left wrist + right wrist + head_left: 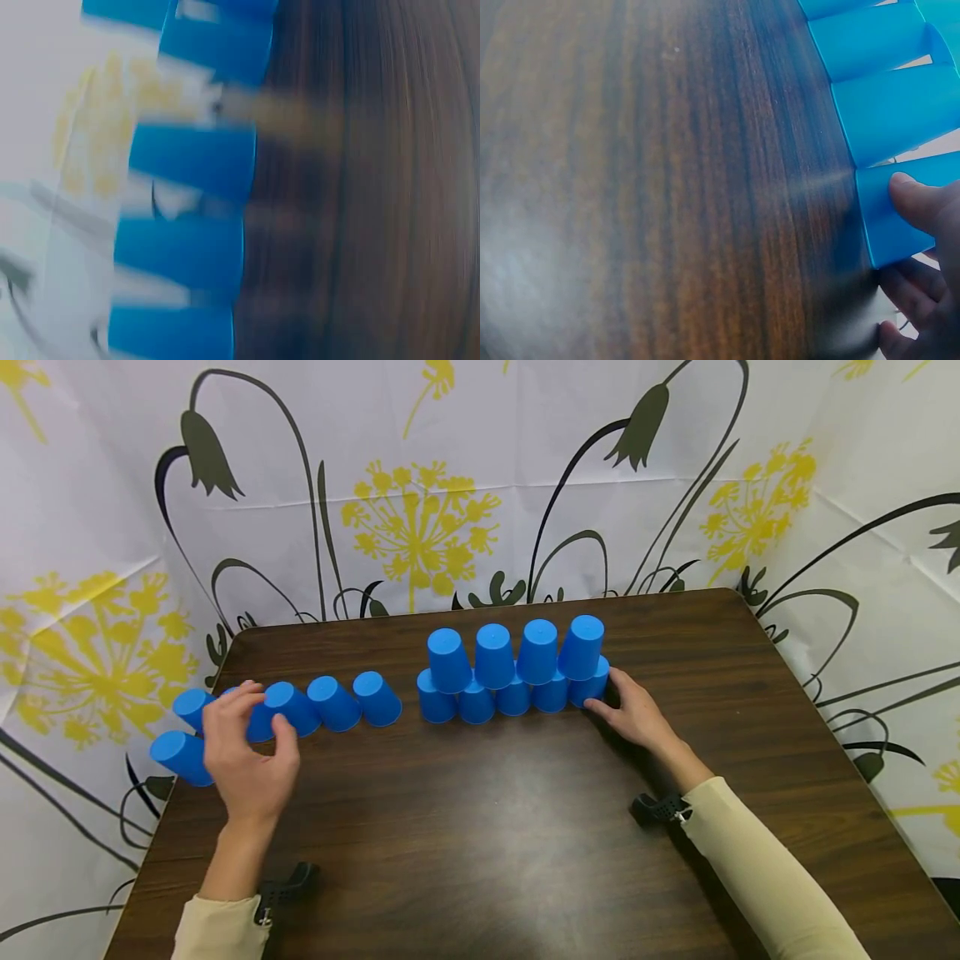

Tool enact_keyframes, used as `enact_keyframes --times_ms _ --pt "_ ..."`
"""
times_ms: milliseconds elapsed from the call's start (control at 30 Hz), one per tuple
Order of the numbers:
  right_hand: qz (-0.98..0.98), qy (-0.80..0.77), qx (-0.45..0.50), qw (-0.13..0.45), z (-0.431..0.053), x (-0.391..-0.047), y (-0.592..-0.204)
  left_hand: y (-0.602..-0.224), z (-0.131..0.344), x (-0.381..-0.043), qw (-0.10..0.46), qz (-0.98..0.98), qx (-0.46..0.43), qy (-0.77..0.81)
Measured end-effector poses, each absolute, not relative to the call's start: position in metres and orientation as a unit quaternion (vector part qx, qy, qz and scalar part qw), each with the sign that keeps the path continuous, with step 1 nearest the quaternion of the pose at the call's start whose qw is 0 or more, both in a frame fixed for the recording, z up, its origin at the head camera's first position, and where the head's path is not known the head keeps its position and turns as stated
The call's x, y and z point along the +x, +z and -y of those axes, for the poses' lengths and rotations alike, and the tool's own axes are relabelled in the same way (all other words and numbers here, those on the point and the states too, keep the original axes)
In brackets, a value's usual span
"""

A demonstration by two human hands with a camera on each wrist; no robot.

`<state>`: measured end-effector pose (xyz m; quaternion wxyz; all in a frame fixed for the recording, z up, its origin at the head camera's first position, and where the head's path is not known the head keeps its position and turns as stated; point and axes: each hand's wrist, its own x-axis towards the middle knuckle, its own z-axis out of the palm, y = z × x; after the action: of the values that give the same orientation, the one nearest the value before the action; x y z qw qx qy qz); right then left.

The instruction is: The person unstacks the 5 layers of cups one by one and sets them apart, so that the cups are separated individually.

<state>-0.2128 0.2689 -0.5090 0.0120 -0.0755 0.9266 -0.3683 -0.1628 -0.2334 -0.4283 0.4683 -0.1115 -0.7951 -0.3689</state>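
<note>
Several upside-down blue cups stand side by side as a lower row (513,697) right of the table's middle, with a second row (537,652) of several more resting on them. My right hand (633,710) holds the end cup (588,689) of that lower row. Its thumb (915,199) lies on the cup's near face, with other fingers at the far side. On the left, my left hand (251,768) is over a group of loose blue cups (335,703), its thumb and fingers apart and bent. It partly hides some cups; the left wrist view shows blurred cups without the hand.
The dark wooden table (480,827) extends in front of the cups. Behind it hangs a white cloth (465,418) with a flower print. Two cups (182,756) stand near the table's left edge.
</note>
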Motion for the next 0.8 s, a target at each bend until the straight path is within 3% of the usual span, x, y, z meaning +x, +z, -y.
enact_keyframes --times_ms 167,433,567,800 --pt "-0.928 -0.365 -0.077 0.007 -0.269 -0.213 -0.509 -0.426 0.188 -0.172 0.374 0.832 -0.184 -0.366" --pt "-0.928 -0.367 -0.072 0.011 -0.269 -0.212 -0.509 -0.426 0.129 -0.191 0.236 0.863 -0.225 -0.386" --pt "-0.928 -0.366 -0.072 0.01 -0.268 -0.212 -0.51 -0.427 0.111 -0.203 0.211 0.865 -0.225 -0.396" --pt "-0.927 -0.367 -0.074 0.005 -0.268 -0.212 -0.509 -0.426 0.094 -0.215 0.215 0.854 -0.229 -0.415"
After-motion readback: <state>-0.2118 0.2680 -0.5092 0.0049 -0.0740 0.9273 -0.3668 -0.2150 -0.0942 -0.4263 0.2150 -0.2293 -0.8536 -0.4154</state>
